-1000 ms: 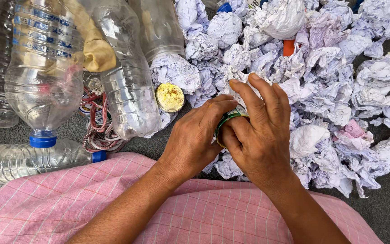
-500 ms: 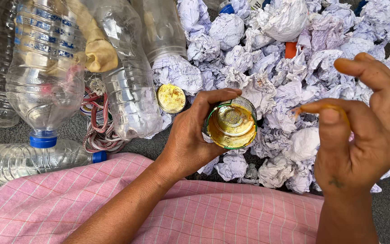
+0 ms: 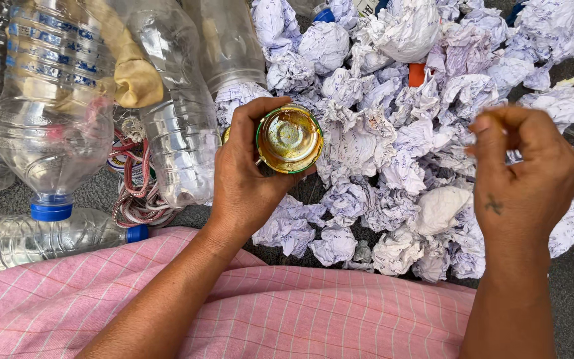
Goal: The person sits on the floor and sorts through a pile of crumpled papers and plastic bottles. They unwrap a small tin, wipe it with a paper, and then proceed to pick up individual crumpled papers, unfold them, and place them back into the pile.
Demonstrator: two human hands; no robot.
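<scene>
My left hand [image 3: 244,183] grips a small round open jar [image 3: 289,139] with a green rim and yellow residue inside, its mouth turned up toward me. My right hand [image 3: 523,176] hovers to the right of the jar and apart from it, fingers curled in and thumb pressed to the fingertips, with a yellowish smear at the tips. Both hands are above a heap of crumpled white paper balls [image 3: 367,139]. The jar's gold lid is mostly hidden behind my left hand.
Several clear plastic bottles [image 3: 54,100] lie at the left, one with a blue cap [image 3: 51,211]. A yellow cloth [image 3: 131,73] and a tangle of red and white cords [image 3: 134,193] sit among them. Pink checked fabric [image 3: 300,312] covers my lap. An orange cap [image 3: 417,74] shows in the paper.
My right hand came off the jar and swung out to the right, then curled shut. My left hand lifted the open jar up and to the left, covering the gold lid.
</scene>
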